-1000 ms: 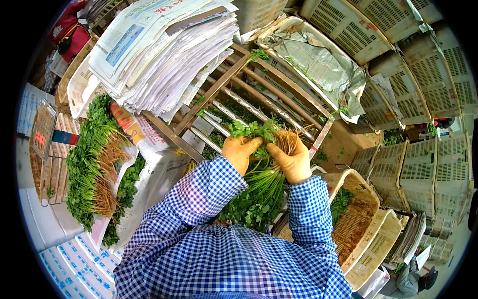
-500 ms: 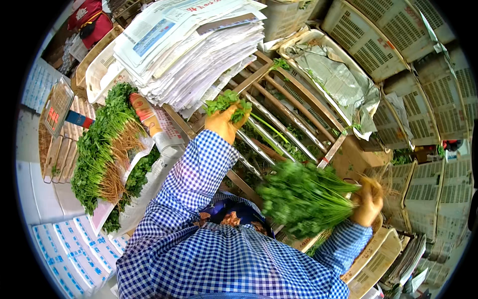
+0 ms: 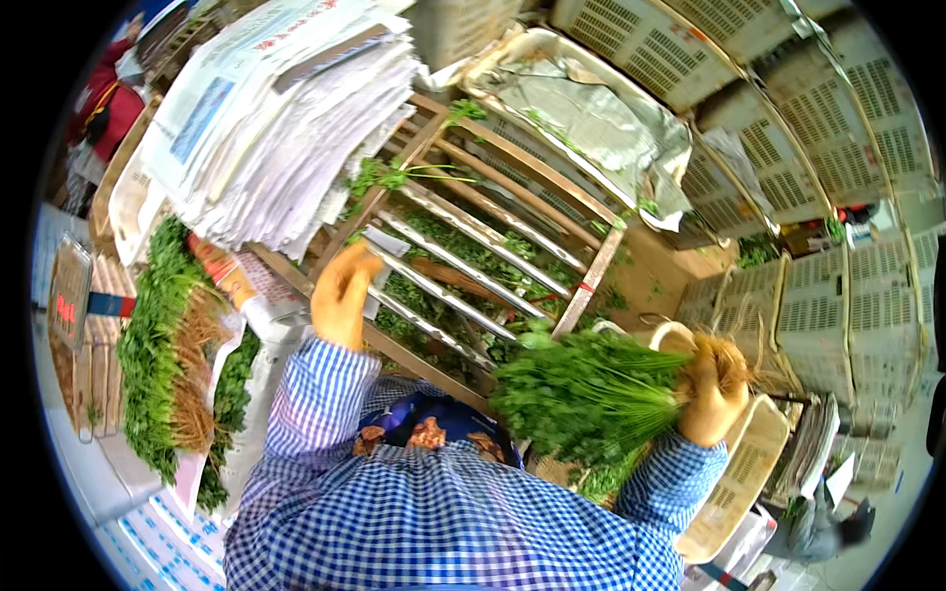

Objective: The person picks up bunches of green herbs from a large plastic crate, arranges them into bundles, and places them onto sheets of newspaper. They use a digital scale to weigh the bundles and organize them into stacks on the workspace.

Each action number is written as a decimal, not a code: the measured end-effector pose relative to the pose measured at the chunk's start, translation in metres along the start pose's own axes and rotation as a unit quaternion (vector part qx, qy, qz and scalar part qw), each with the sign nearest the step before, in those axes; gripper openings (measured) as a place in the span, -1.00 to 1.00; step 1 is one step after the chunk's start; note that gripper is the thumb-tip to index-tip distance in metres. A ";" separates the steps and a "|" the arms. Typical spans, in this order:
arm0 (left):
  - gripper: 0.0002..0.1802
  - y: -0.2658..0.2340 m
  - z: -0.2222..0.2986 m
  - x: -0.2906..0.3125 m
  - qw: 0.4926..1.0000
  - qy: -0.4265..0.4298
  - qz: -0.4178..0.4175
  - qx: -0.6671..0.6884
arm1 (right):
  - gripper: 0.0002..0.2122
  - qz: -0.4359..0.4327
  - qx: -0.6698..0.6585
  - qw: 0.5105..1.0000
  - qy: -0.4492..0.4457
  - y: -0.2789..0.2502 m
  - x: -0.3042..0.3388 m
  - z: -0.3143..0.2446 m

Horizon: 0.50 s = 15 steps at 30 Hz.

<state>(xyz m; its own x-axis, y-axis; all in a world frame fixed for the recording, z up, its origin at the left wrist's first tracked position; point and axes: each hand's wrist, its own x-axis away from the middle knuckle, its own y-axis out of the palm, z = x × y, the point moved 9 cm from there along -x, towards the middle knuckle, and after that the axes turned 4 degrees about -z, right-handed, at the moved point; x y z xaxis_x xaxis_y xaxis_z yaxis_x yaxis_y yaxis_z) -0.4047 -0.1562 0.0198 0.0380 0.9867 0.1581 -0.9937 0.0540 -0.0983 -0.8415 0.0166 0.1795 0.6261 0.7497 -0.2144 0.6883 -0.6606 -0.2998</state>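
My right hand is closed round the root end of a leafy bunch of coriander, whose green tops point left over the near side of a slatted wooden rack. Pale, stringy roots stick out above my fingers. My left hand hovers at the rack's left edge, fingers loosely bent and a little blurred, with nothing visible in them. Beyond it, a loose coriander sprig lies across the rack's frame. Loose greens show beneath the slats.
Left of the rack, coriander with roots lies piled on paper beside a scale with a red display. A tall newspaper stack stands behind. A paper-lined crate lies beyond the rack; stacked plastic crates line the right.
My left hand has let go of the small sprig, now on the rack's frame, and has drawn back toward me. The coriander bunch stays in my right hand. The whole view has shifted.
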 end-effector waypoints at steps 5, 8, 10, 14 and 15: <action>-0.41 0.113 0.066 0.097 0.826 -0.058 -0.534 0.169 | -0.87 -0.017 -0.115 0.992 -0.057 0.062 -0.038 -0.038; -0.15 0.146 0.075 0.123 0.748 -0.059 -0.615 0.240 | -0.85 0.031 -0.193 0.950 -0.242 0.106 -0.039 -0.084; 0.14 0.170 0.049 0.106 0.769 -0.135 -0.568 0.261 | -0.82 -0.025 -0.153 0.950 -0.271 0.129 -0.030 -0.087; 0.31 0.183 -0.037 0.063 0.826 -0.222 -0.405 0.324 | -0.82 -0.060 -0.190 0.970 -0.138 0.205 0.018 0.030; 0.31 0.183 -0.061 0.064 0.800 -0.267 -0.387 0.372 | -0.81 -0.053 -0.129 0.990 -0.023 0.217 0.043 0.072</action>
<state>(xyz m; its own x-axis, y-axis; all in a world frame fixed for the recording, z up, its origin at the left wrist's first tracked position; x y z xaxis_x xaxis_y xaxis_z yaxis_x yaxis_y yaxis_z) -0.5778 -0.0742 -0.0477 0.8190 0.4858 0.3054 -0.4899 0.3147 0.8130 -0.6913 -0.0917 0.0383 0.5315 0.8127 -0.2388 0.8238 -0.5615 -0.0778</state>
